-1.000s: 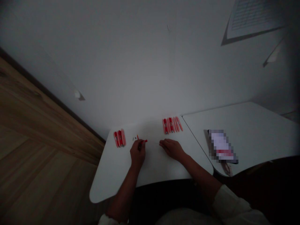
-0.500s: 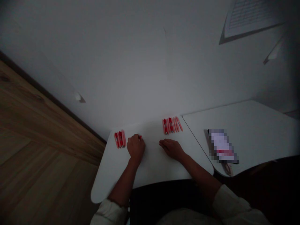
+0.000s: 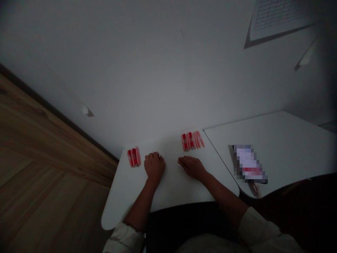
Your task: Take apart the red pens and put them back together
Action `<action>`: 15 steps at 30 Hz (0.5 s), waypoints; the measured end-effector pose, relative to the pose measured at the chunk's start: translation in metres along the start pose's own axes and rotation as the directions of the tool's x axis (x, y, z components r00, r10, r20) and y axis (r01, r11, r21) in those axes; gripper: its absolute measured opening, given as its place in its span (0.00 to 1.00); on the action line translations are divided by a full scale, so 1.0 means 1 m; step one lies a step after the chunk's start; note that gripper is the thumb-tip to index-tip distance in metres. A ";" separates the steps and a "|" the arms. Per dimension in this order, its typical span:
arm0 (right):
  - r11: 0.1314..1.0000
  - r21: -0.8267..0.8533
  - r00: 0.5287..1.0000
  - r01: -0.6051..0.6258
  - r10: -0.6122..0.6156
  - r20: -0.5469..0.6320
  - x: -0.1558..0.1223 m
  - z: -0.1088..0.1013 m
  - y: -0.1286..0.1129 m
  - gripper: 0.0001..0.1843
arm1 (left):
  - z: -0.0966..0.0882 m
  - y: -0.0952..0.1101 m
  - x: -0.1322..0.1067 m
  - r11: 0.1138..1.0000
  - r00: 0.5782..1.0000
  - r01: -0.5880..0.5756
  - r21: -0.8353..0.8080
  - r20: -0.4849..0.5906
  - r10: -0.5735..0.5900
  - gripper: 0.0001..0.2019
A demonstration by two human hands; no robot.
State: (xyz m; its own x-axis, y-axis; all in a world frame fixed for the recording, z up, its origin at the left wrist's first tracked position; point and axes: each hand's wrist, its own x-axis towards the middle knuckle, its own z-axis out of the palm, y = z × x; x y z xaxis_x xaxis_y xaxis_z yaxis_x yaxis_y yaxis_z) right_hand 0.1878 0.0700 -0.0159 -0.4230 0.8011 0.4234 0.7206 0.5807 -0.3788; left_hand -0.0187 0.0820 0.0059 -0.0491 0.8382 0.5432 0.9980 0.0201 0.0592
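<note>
My left hand (image 3: 154,167) rests curled on the white table (image 3: 126,200), its fingers hiding whatever lies beneath them. Just left of it lies a tight row of slim red-and-pink pen-like sticks (image 3: 134,157). My right hand (image 3: 192,167) lies flat with its fingers together, holding nothing. Its fingertips stop a little short of a second row of similar red and pink sticks (image 3: 191,141), which lies near the table's far edge.
A second white table (image 3: 279,140) adjoins on the right and holds a pixelated flat item (image 3: 249,163). A wall runs along the far edges of both tables. A wooden floor (image 3: 39,182) lies to the left.
The red stick visible at my left hand earlier no longer shows. That hand has closed over the spot and moved slightly right. My right hand has barely moved.
</note>
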 end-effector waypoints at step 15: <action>0.990 0.063 0.987 0.123 -0.129 0.100 -0.004 -0.002 -0.002 0.15 | -0.019 -0.004 -0.030 0.659 0.927 -0.276 -0.699 -0.014 0.374 0.08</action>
State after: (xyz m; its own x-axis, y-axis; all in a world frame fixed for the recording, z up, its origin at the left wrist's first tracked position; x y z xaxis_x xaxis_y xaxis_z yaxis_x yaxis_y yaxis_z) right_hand 0.1892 0.0657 -0.0149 -0.5651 0.7302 0.3840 0.6270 0.6826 -0.3754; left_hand -0.0225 0.0462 0.0056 0.3272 0.7771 0.5376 0.6444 -0.5996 0.4745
